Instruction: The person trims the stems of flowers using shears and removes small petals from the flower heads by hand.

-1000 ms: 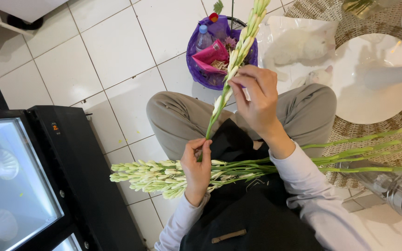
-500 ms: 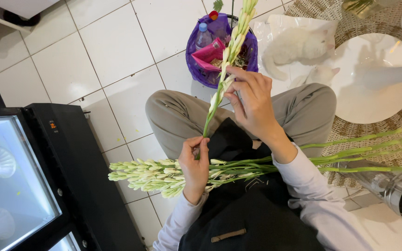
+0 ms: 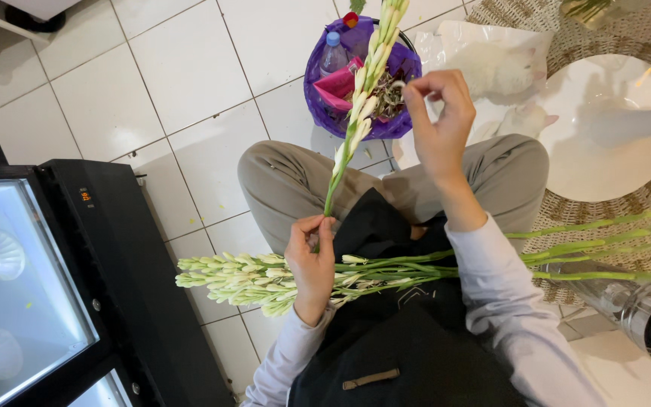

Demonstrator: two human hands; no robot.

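Left hand (image 3: pixel 311 258) pinched on upright green budded flower stalk (image 3: pixel 359 113); right hand (image 3: pixel 438 128) at 1 o'clock, fingertips together, above purple-lined bin (image 3: pixel 318 75).

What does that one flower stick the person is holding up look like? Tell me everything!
The single flower stem is long, thin and green, lined near its top with pale cream, closed buds. It stands almost upright, leaning a little to the right, and its tip passes in front of the purple-lined bin. The left hand pinches its bottom end between thumb and fingers. The right hand is raised beside the buds, apparently not touching them. The stem looks fresh and unbent.
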